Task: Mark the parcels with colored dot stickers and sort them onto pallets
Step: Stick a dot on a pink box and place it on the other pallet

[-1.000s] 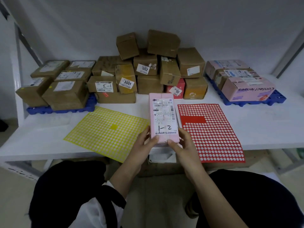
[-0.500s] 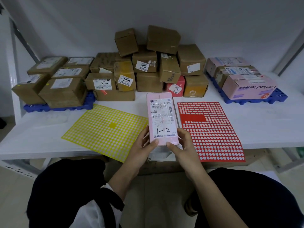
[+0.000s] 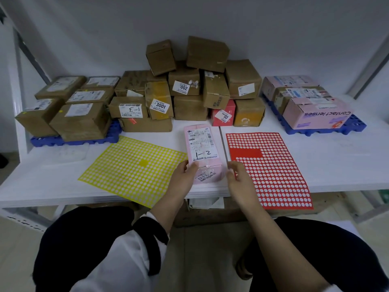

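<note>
A pink parcel (image 3: 203, 152) marked "1-2" on its label lies flat on the white table (image 3: 315, 165), between the yellow dot sticker sheet (image 3: 134, 167) and the red dot sticker sheet (image 3: 267, 167). My left hand (image 3: 185, 175) grips the parcel's near left corner, thumb on top. My right hand (image 3: 236, 178) sits at the near right corner with loosely curled fingers just touching the parcel's side, not wrapped round it. A blue pallet (image 3: 73, 141) at the left carries brown parcels. Another blue pallet (image 3: 328, 129) at the right carries pink and brown parcels.
A pile of unsorted brown cardboard parcels (image 3: 185, 89) and one red box (image 3: 223, 114) stands at the back middle against the wall. Both sticker sheets overhang the table's near edge. Metal shelf struts rise at the far left and right.
The pink parcel has gone from tilted up in both hands to lying flat on the table. My right hand has loosened its hold and slid to the parcel's right side.
</note>
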